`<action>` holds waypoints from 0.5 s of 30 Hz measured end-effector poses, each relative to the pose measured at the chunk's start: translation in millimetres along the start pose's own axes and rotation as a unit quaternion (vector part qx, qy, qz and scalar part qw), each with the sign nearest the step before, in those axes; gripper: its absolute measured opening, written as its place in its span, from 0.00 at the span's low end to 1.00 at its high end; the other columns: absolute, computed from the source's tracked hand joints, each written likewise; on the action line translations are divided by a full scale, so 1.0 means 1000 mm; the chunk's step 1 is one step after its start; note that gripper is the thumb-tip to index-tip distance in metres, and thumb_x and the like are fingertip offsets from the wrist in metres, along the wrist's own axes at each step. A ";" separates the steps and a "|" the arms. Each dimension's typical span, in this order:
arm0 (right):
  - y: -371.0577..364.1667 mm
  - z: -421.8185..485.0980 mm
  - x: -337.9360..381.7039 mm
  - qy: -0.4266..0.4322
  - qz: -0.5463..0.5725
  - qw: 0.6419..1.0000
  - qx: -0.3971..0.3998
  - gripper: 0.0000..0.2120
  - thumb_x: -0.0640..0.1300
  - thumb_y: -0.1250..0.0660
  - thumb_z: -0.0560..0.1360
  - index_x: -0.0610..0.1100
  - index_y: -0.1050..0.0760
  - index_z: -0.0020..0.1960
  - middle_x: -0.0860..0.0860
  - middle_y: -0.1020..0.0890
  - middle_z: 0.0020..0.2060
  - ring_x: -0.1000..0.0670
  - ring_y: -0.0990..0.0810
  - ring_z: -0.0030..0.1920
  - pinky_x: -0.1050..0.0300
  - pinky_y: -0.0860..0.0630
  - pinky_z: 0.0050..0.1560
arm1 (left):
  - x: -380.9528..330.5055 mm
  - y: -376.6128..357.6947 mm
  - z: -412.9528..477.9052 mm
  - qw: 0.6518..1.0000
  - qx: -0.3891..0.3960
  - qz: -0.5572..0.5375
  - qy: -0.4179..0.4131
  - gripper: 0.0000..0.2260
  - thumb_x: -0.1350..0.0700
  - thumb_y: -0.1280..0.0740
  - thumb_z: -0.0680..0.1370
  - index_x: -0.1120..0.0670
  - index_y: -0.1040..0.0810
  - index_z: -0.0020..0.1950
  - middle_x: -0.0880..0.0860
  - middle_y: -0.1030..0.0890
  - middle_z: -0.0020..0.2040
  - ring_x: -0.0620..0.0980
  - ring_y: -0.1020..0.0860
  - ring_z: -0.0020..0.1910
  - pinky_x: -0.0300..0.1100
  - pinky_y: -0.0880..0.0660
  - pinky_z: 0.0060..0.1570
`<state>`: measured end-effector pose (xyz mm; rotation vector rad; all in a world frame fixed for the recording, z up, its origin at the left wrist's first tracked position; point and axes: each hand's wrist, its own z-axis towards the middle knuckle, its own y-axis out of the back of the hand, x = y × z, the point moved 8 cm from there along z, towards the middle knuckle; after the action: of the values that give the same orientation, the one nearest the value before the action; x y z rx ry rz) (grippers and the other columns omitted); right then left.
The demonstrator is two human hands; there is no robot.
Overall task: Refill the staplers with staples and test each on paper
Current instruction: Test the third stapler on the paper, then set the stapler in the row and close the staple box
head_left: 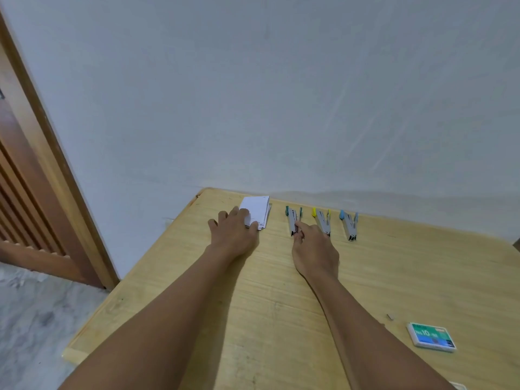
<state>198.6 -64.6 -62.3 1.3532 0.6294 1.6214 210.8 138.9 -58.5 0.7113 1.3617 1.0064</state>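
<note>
One of three in a row at the far edge of the table (422, 277), the green-tipped stapler (292, 218) is pinched at its near end by the right hand (315, 249), while the left hand (233, 235) covers the paper stack (257, 208) at its corner, grip unclear; so slight a pinch could let it swing into the yellow-tipped stapler (323, 222) beside it.

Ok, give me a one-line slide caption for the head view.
Left hand grips the white paper stack; right hand pinches the green-tipped grey stapler on the light wooden table.
</note>
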 end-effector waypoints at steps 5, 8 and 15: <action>0.006 -0.001 0.000 -0.022 0.050 0.998 0.005 0.18 0.48 0.43 0.80 0.55 0.29 0.69 0.54 0.20 0.56 0.49 0.22 0.55 0.52 0.24 0.49 | 0.000 0.008 -0.033 0.999 -0.012 -0.048 0.012 0.27 0.43 0.42 0.80 0.51 0.41 0.77 0.56 0.43 0.79 0.57 0.40 0.75 0.54 0.46 0.71; 0.013 -0.007 -0.004 -0.041 0.137 0.990 0.018 0.18 0.48 0.38 0.78 0.54 0.27 0.68 0.57 0.20 0.49 0.52 0.21 0.49 0.54 0.23 0.48 | -0.003 0.015 -0.071 0.999 -0.035 -0.030 -0.013 0.23 0.45 0.40 0.80 0.55 0.34 0.72 0.56 0.34 0.72 0.57 0.34 0.70 0.51 0.39 0.68; 0.076 -0.059 0.007 0.021 0.274 0.957 0.097 0.11 0.50 0.38 0.80 0.54 0.21 0.60 0.55 0.19 0.52 0.52 0.21 0.48 0.56 0.23 0.49 | -0.012 0.028 -0.140 0.995 -0.066 -0.058 -0.054 0.21 0.46 0.38 0.79 0.54 0.29 0.70 0.55 0.30 0.71 0.57 0.34 0.69 0.50 0.37 0.67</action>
<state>119.1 -84.0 -12.1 1.7484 0.4676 2.0709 69.8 120.2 -44.7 0.5730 1.2178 0.9429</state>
